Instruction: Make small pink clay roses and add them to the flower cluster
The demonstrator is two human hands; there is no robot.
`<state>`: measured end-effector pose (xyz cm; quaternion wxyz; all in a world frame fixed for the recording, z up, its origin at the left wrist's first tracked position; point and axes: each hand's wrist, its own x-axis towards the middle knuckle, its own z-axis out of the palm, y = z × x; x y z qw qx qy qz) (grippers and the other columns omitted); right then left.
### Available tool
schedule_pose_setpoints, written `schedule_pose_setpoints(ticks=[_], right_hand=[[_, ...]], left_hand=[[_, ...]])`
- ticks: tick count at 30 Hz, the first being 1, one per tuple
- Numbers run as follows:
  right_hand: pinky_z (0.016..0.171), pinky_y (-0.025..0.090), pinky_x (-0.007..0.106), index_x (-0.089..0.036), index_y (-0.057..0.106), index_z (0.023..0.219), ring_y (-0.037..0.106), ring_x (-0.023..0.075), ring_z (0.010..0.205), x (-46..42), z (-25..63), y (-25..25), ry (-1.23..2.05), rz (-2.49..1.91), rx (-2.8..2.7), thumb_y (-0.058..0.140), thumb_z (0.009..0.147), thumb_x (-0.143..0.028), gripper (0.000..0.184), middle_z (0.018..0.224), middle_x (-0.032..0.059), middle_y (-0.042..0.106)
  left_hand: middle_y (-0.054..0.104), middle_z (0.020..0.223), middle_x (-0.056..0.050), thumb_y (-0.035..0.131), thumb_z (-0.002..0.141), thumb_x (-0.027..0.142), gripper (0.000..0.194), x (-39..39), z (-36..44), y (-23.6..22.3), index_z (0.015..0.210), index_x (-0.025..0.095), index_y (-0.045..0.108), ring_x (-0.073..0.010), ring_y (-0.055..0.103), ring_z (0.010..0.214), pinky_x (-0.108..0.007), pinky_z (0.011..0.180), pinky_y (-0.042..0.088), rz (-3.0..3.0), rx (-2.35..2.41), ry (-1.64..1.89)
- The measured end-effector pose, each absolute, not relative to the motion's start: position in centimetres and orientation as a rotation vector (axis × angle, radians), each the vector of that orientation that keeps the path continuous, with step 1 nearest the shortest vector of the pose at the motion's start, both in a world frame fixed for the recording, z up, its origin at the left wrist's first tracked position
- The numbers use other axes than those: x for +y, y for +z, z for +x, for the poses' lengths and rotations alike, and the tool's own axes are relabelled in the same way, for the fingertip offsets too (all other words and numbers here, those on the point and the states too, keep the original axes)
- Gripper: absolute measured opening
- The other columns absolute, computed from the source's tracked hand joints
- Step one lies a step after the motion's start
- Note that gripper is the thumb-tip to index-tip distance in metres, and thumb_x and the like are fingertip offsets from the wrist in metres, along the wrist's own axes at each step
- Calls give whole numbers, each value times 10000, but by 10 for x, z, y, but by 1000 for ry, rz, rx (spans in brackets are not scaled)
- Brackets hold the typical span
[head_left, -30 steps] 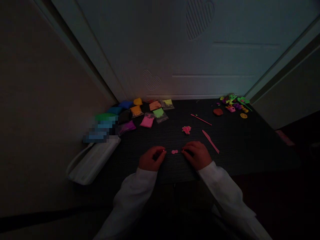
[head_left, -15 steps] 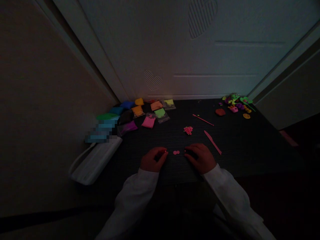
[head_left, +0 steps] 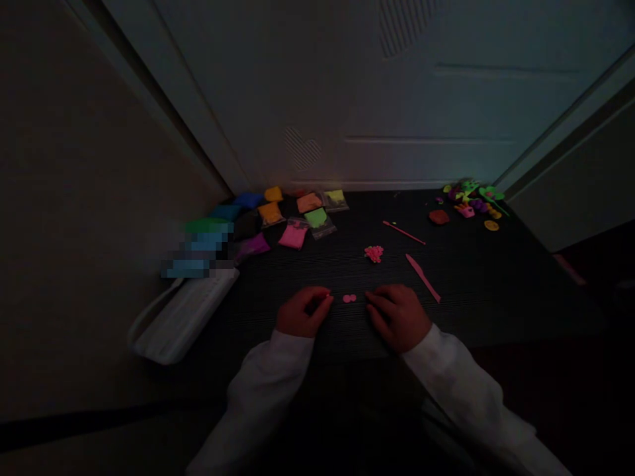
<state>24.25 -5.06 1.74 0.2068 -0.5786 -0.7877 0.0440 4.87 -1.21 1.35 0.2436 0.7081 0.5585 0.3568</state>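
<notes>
Two flat pink clay discs point(head_left: 350, 299) lie edge to edge on the dark table between my hands. Left of them, my left hand point(head_left: 303, 312) pinches a small pink clay piece point(head_left: 328, 295) between thumb and fingertips. On the other side, my right hand point(head_left: 399, 316) rests with its fingertips at the tabletop, thumb and fingers slightly apart. Anything tiny under those fingertips is hidden. Just beyond sits a cluster of small pink clay bits point(head_left: 374, 254). A pink plastic clay knife point(head_left: 423, 277) lies right of it, and a thin pink stick tool point(head_left: 403, 232) farther back.
Several bags of coloured clay point(head_left: 294, 234) line the table's back left. A white oblong case with a strap point(head_left: 188, 317) lies at the left edge. Finished clay figures point(head_left: 469, 195) and a red lump point(head_left: 438, 217) are at the back right. A white door point(head_left: 317, 86) stands behind.
The small pink bit at my right fingertips no longer shows, and those fingers sit lower over that spot. My left hand keeps its pinch. The view has shifted slightly.
</notes>
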Motion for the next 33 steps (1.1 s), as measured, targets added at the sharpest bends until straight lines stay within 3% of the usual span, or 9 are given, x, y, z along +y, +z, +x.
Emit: schedule_pose_setpoints(ticks=[21, 33], right_hand=[[763, 309, 399, -207, 508, 1041, 408, 231, 917, -59, 237, 23, -24, -1675, -2324, 377, 774, -281, 306, 980, 71, 531], [907, 104, 526, -267, 527, 1007, 353, 253, 1037, -63, 236, 25, -125, -1667, -2197, 434, 740, -286, 283, 1055, 44, 514]], left_hand=[[602, 691, 9, 514, 661, 322, 192, -12, 48, 9, 786, 190, 578, -92, 518, 581, -219, 567, 428, 1989, 1534, 946], [601, 703, -2, 515, 663, 321, 173, -13, 47, 7, 762, 197, 586, -112, 529, 638, -249, 605, 441, 2094, 1550, 981]])
